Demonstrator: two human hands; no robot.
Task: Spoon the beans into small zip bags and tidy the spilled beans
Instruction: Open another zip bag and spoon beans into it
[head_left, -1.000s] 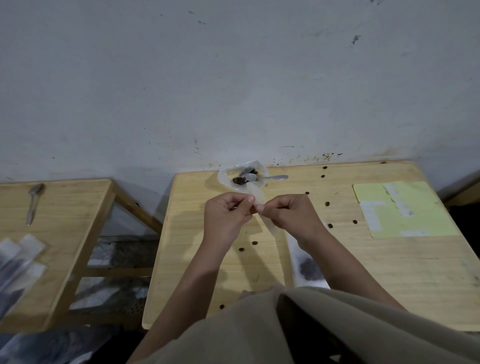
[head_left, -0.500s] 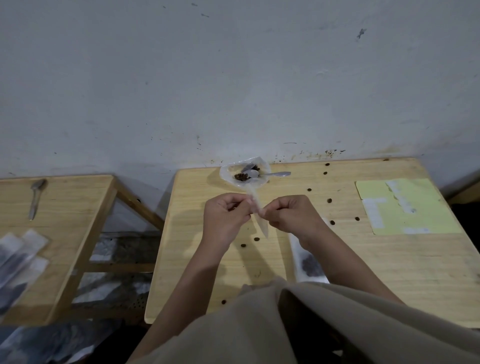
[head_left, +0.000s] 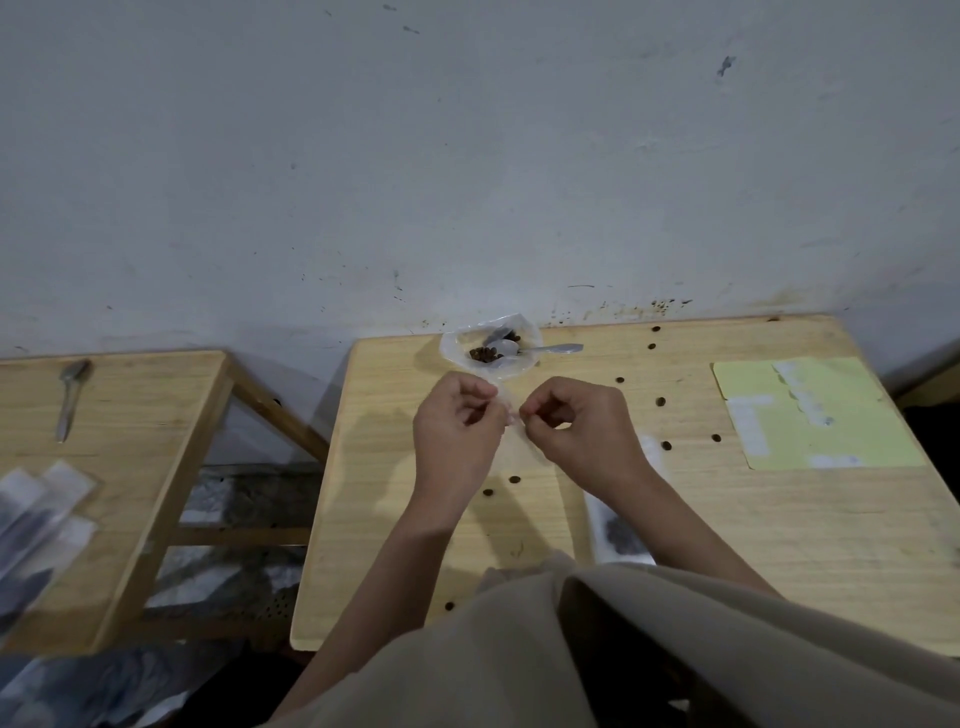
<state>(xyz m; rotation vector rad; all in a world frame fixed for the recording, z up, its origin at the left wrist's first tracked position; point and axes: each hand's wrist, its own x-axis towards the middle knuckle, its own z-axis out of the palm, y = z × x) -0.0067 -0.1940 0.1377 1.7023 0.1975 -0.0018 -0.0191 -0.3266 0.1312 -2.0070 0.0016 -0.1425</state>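
So I've got the left hand (head_left: 457, 431) and right hand (head_left: 576, 426) both pinching the top of an empty zip bag (head_left: 511, 436) held above the table (head_left: 779, 519), probably to pry it open, since the beans (head_left: 485, 355) sit just behind.

A loose beige garment (head_left: 597, 654) covers the torso; forearms are bare.

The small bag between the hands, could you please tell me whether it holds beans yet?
Cannot tell. The small bag is clear plastic, mostly hidden by both hands' pinch; no beans show in it.
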